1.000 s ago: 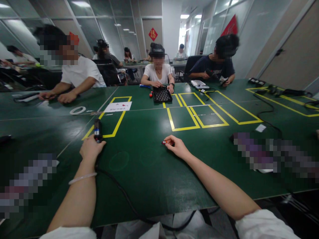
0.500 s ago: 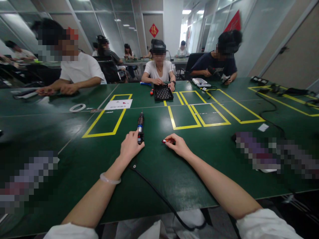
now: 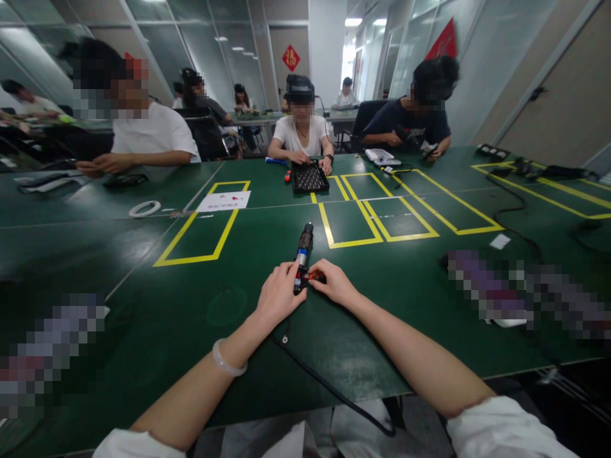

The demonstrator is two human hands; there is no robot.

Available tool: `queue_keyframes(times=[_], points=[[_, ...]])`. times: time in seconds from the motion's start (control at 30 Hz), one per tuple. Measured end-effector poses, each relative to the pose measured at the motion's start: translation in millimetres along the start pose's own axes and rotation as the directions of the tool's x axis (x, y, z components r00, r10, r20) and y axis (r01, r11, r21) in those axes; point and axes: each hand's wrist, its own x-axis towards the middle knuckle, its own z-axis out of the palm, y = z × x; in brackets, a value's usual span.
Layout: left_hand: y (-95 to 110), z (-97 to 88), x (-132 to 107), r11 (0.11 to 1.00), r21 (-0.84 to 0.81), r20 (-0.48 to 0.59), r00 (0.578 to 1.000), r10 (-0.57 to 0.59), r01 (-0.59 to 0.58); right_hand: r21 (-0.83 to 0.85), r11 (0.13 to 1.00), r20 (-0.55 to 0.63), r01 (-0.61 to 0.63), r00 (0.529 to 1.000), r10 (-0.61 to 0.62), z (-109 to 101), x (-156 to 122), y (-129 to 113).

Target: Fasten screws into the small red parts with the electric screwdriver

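My left hand (image 3: 279, 289) grips the rear part of a dark electric screwdriver (image 3: 305, 240) with a blue and silver band. The tool lies low over the green table, its tip pointing away from me. From its rear a black cable (image 3: 319, 378) runs back over the table edge. Pinched in the fingers of my right hand (image 3: 337, 283) is a small red-and-black piece (image 3: 312, 276), held right against the screwdriver's side. Fingers hide most of this piece, so its kind is unclear.
Yellow tape rectangles (image 3: 354, 244) mark the green table (image 3: 191, 356). A printed sheet (image 3: 224, 201) and a white ring (image 3: 144, 208) lie to the left. Across from me a person works over a black tray (image 3: 311, 187) of small parts. Blurred-out objects lie at both sides.
My left hand has moved right with the screwdriver, which now tilts slightly to the right. The small piece in my right hand now meets the tool's side; before, they were apart.
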Motion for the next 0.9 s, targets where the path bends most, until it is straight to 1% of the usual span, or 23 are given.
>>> queue_keyframes(times=[0.13, 0.3, 0.43, 0.53, 0.7, 0.9], points=[[0.0, -0.1, 0.4, 1.0, 0.003, 0.006, 1.0, 0.009, -0.009, -0.007, 1.0, 0.0, 0.0, 1.0, 0.0, 4.4, 2.7, 0.5], [-1.8, 1.6, 0.2, 1.0, 0.023, -0.007, 1.0, 0.002, -0.001, -0.039, 0.999, 0.01, 0.037, 0.999, -0.036, -0.1, 2.4, 1.3], [-1.3, 2.2, 0.2, 0.999, 0.044, -0.006, 1.0, -0.015, 0.016, 0.003, 1.0, 0.003, 0.015, 1.0, -0.015, -1.2, 0.7, 1.2], [1.6, 1.5, 1.7, 0.995, 0.079, 0.01, 0.998, -0.06, 0.059, 0.016, 1.0, -0.004, 0.002, 1.0, -0.002, -0.8, -0.2, 0.5], [4.9, -1.2, 6.5, 0.981, 0.148, 0.035, 0.991, -0.129, 0.123, 0.031, 0.999, 0.0, 0.02, 1.0, -0.02, -2.7, -0.5, 0.1], [-1.1, -3.7, 9.5, 0.986, 0.133, 0.043, 0.993, -0.109, 0.102, 0.021, 0.998, 0.04, 0.053, 0.998, -0.054, -2.0, -1.1, 0.1]])
